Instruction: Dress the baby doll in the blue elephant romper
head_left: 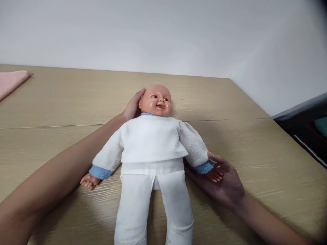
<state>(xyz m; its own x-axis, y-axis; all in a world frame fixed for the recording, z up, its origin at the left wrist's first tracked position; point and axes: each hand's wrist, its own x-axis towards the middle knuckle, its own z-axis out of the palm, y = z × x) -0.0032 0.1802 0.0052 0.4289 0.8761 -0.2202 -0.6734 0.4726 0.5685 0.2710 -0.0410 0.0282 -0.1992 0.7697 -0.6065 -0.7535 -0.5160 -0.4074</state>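
A baby doll (152,143) lies on its back on the wooden table (242,115), head away from me. It wears a white fleece top with blue cuffs and white trousers. My left hand (133,106) is cupped against the side and back of the doll's head (155,99), its fingers mostly hidden behind it. My right hand (222,182) lies palm up and open on the table beside the doll's hip, with the doll's small hand (216,174) resting in it.
A folded pink cloth (11,82) lies at the table's far left corner. A white wall stands behind the table. A dark piece of furniture (306,126) sits past the table's right edge.
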